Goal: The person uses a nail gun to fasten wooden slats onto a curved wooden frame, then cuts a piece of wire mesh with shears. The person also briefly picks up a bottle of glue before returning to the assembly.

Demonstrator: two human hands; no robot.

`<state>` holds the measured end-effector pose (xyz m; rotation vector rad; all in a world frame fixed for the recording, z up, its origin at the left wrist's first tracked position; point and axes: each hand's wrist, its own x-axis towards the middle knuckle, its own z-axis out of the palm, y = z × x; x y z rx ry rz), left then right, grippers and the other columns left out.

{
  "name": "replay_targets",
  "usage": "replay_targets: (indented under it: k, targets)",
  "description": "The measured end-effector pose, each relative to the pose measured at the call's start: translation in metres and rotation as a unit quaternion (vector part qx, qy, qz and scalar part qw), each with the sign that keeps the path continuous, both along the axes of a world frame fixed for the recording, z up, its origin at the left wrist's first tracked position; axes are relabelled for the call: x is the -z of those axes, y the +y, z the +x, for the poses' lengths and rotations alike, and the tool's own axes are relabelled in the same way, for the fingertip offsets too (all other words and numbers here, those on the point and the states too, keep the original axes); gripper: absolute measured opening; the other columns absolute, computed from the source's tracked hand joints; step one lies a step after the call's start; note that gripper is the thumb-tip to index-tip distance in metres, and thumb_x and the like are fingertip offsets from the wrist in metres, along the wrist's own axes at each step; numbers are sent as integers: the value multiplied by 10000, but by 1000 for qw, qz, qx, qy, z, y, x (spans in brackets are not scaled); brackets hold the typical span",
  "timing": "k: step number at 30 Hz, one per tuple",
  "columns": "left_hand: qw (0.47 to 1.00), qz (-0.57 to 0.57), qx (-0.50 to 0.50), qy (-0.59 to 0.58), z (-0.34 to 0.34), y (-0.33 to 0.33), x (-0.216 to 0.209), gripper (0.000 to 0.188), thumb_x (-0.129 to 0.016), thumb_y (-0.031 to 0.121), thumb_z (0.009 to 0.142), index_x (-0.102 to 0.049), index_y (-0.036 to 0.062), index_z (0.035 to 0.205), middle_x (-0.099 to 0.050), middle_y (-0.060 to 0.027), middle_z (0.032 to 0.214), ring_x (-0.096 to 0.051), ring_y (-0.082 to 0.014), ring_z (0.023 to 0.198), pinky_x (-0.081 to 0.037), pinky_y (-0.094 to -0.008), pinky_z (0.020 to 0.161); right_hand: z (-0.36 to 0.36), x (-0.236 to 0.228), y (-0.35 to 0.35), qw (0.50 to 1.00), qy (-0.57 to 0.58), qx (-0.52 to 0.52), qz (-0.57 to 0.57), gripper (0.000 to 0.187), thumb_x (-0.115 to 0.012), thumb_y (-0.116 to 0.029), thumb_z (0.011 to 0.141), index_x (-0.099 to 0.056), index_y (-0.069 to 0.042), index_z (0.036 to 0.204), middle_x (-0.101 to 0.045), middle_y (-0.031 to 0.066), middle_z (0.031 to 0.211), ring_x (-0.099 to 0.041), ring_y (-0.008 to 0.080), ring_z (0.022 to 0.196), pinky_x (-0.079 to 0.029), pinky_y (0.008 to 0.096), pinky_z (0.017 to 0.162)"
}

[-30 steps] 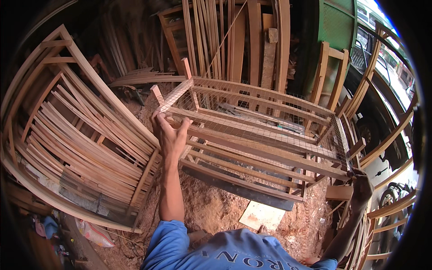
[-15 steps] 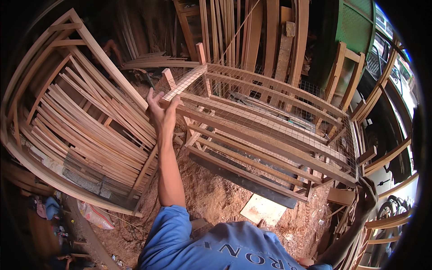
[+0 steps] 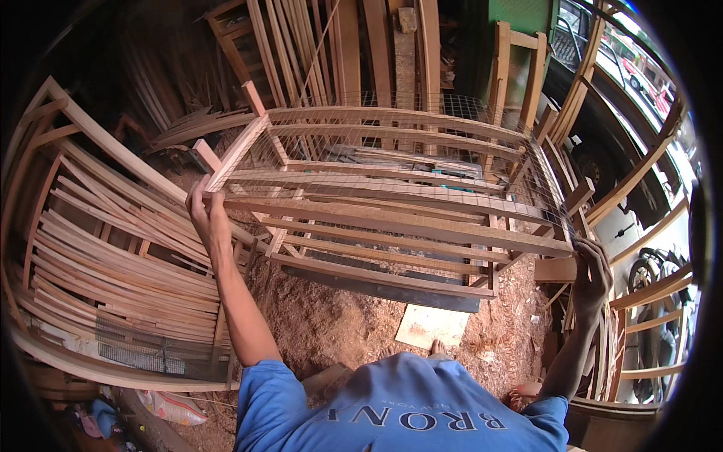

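A long wooden frame [image 3: 392,218] covered with wire mesh [image 3: 444,188] lies across the view in front of me, with short posts standing up at its left end. My left hand [image 3: 208,215] is closed round its near left corner, the fingers over the end rail. At the near right corner, my right hand [image 3: 592,273] is closed on the frame's end; shadow darkens that hand and partly hides its fingers. Below the mesh frame is a slatted wooden stand [image 3: 376,256], with a dark board [image 3: 361,285] along its lower near side.
A big wooden frame [image 3: 120,169] and stacked strips [image 3: 128,256] fill the left. Planks [image 3: 373,45] lean at the back, beside a green panel [image 3: 520,15]. More wooden frames [image 3: 648,294] stand right, near a parked motorcycle [image 3: 648,275]. Shavings cover the floor [image 3: 301,324], where a pale board [image 3: 431,325] lies.
The view has swung to the right, so the mesh frame appears further left and more level. My left hand's fingers, spread earlier, are now closed on the corner. My right hand stays at its corner.
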<state>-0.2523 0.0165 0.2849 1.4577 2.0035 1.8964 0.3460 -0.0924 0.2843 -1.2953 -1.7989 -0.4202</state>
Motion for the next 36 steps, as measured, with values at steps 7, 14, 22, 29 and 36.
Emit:
replay_targets:
  k: [7,14,22,29,36]
  targets:
    - [990,-26,-10,137,-19,-3,10,387,-513,241,996,-627,-33,1245,-551,-172,1407,-524,-312,1286,-420,-386,1044,-17,-4,-3,999,-12,40,27,276,-728,30,811,-695,-29,1079,-720,146,978,-712,300,868,-563,365,736]
    - [988,-1,26,150,-32,0,18,380,-506,239,1021,-620,-54,1235,-532,-168,1426,-534,-291,1274,-434,-389,1027,-20,-22,-8,996,7,-5,90,291,-658,120,812,-717,-5,1068,-712,169,1054,-710,291,956,-580,360,806]
    - [997,5,-8,75,-21,-6,13,308,-572,221,996,-662,-22,1160,-553,-168,1316,-550,-261,1228,-461,-373,994,7,-94,-33,960,-137,-112,218,224,-652,-16,856,-666,68,1063,-697,270,1050,-664,471,1047,-557,534,879]
    - [992,-75,-95,20,0,-23,10,383,-580,367,982,-681,51,1175,-697,-123,1020,-638,-219,906,-487,-326,802,13,-76,-55,980,-135,-98,107,202,-637,-50,902,-656,67,1066,-696,261,1051,-662,441,1049,-528,538,905]
    - [991,55,7,-122,5,-29,0,266,-641,74,932,-645,-52,1167,-682,-81,900,-631,-119,756,-496,-241,672,28,-27,-65,986,-115,-96,77,177,-658,25,870,-663,29,1047,-686,222,1111,-629,440,1108,-492,545,965]
